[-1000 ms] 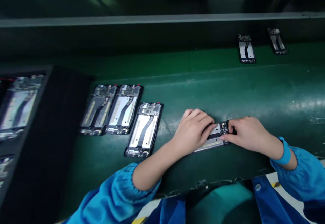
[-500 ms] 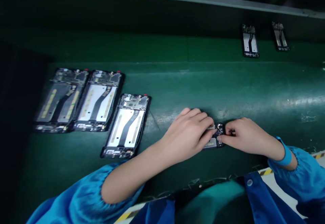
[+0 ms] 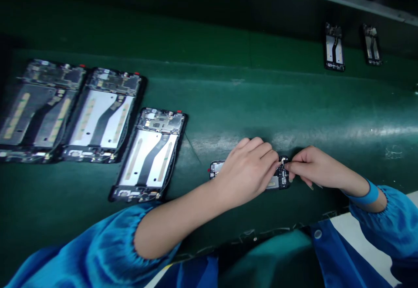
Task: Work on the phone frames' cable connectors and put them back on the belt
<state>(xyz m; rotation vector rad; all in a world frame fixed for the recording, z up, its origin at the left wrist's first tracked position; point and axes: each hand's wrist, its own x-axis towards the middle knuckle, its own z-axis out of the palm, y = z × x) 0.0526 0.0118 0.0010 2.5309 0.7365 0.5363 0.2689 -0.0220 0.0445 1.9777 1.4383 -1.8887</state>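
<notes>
Right hand [image 3: 311,166]: has shifted since the frame before, its fingertips drawn close together at the upper corner of the phone [image 3: 283,178], its lower fingers hanging loose beside that end; narrow, though I cannot tell whether they grip anything
Left hand [image 3: 250,166]: stays laid across the middle of the phone, thumb and forefinger narrow near the right end; what sits between them, if anything, I cannot tell
Phone: lies on the green bench [image 3: 228,92] in front of the person, long side running left to right, open side up, mostly hidden under the left hand
Handling: probably light, thin and stiff as a whole, perhaps a little slippery along its smooth edge; the bare boards and small parts look fragile
Hold: best by the outer frame at the two long sides, keeping pressure off the exposed parts
Right end: dark, crowded with tiny pale pieces, a grey plate with a yellowish strip beside it
Left end: black rim, silvery parts, a small red tab [image 3: 209,170] sticking out
Nearest neighbour [image 3: 146,157]: another open phone, left of the hands, apart from them
</notes>
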